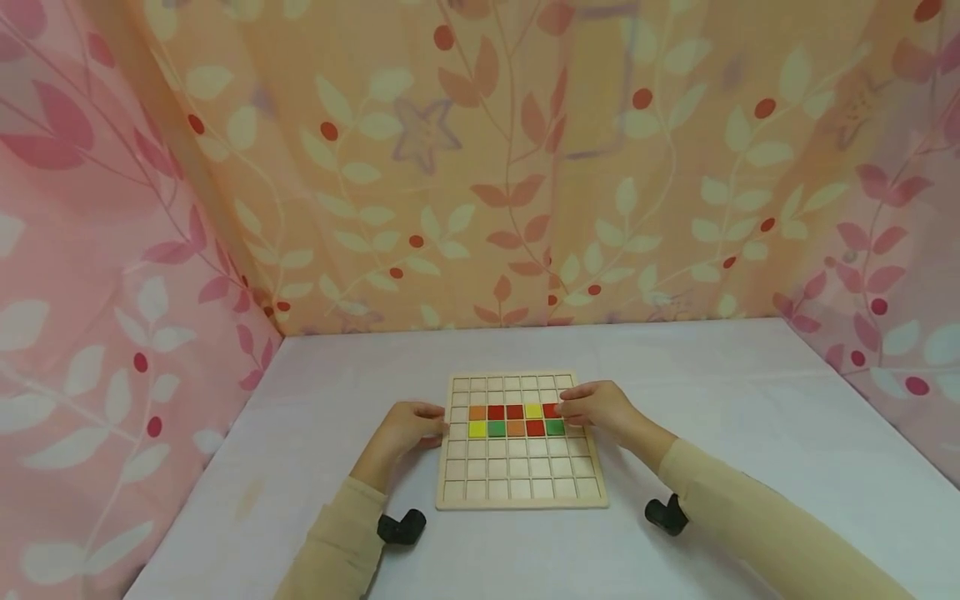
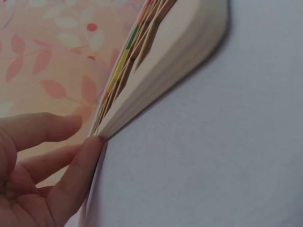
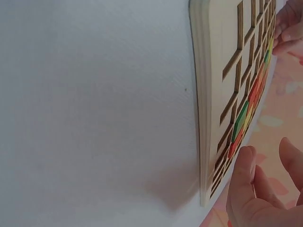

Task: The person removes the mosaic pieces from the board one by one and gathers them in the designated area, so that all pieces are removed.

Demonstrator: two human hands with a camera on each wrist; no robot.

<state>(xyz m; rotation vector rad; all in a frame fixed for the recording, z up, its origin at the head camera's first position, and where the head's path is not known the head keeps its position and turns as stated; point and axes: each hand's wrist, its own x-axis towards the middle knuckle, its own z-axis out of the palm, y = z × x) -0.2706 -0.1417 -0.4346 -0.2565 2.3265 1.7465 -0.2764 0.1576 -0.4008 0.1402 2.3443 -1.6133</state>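
A square wooden grid board [image 1: 517, 468] lies flat on the table. Two neighbouring rows of its cells hold coloured square tiles: orange, red and yellow in the farther row, with a red tile [image 1: 551, 411] at its right end. The nearer row runs from a yellow tile [image 1: 477, 429] to a green tile [image 1: 555, 427]. My left hand [image 1: 405, 433] touches the board's left edge with a fingertip, its other fingers loosely bent. Over the right edge, my right hand [image 1: 600, 408] has its fingertips by the end red tile; in the right wrist view its fingers [image 3: 244, 165] are spread apart with nothing between them.
White cloth covers the table [image 1: 360, 358]. Patterned curtains [image 1: 480, 167] stand behind it and at both sides. A black device [image 1: 402, 527] sits at the left wrist, and another black device [image 1: 666, 515] at the right wrist.
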